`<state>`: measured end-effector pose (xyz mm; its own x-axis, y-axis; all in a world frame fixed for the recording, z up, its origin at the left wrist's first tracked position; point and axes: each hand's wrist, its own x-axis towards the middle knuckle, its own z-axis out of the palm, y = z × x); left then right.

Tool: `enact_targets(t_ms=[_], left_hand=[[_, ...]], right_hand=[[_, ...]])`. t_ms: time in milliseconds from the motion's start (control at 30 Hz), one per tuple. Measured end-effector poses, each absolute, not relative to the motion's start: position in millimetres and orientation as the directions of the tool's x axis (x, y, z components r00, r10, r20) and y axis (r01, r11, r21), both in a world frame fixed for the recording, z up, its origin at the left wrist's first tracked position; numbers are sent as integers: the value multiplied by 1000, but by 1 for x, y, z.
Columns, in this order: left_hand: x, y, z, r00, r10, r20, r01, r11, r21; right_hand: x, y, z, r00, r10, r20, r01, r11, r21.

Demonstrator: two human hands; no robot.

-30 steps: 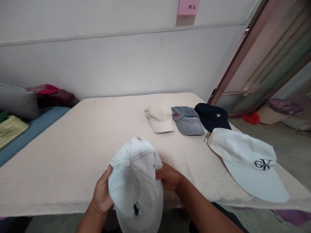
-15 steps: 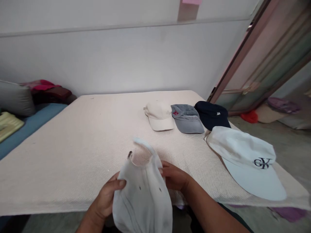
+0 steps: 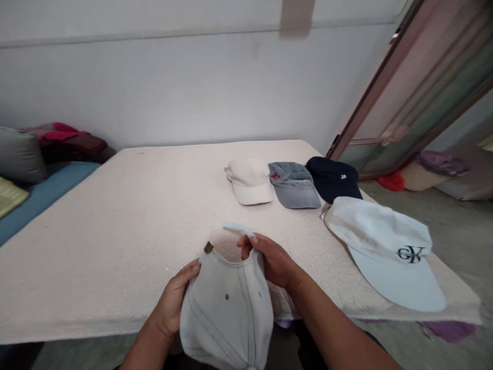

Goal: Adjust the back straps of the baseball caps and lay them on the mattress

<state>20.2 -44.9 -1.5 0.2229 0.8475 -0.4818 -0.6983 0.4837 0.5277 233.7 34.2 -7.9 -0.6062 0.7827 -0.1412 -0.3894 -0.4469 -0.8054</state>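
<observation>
I hold a white cap (image 3: pixel 227 313) over the near edge of the table (image 3: pixel 115 231), its back turned away from me. My left hand (image 3: pixel 173 300) grips the cap's left side, thumb on top near the brown buckle (image 3: pixel 208 247). My right hand (image 3: pixel 271 259) grips the right side and pinches the white adjuster strap (image 3: pixel 236 227) between its fingertips. The cap's brim is hidden below the frame.
Four more caps lie on the table's right part: a cream one (image 3: pixel 249 179), a grey one (image 3: pixel 293 184), a navy one (image 3: pixel 333 178) and a large white one with a dark logo (image 3: pixel 385 246). Cushions (image 3: pixel 19 156) lie on a blue mat at left. A door frame (image 3: pixel 389 87) stands at right.
The cap was turned round in my hands: the logo side went out of view and the back opening now faces away. My right fingers moved up onto the strap.
</observation>
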Motion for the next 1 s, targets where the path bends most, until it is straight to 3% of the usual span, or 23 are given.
enact_targets(t_ms=[200,367,467,733,867,1000], left_hand=[[22,-38,-7,113,901,-418,-575,402,713],[28,-36,-8,47,876,-479,-513,433,741],[31,-36,-9,-36,864,-502,-508,417,754],[38,-34,-8,-1,888,-459,-355,429,831],[41,-34,-9,11,892,-452,-354,426,832],[42,-35,-9,34,905,-425,-376,405,833]], right_hand=[[237,46,-9,-481,870,-110,-491,-371,-788],[243,51,-6,-412,906,-94,-474,-302,-827],[246,52,-3,-440,894,-82,-453,-300,-839],[255,54,3,-473,875,-106,-432,-335,-837],[251,51,5,-599,786,-153,-332,-418,-846],[241,43,4,-711,688,-147,-199,-397,-896]])
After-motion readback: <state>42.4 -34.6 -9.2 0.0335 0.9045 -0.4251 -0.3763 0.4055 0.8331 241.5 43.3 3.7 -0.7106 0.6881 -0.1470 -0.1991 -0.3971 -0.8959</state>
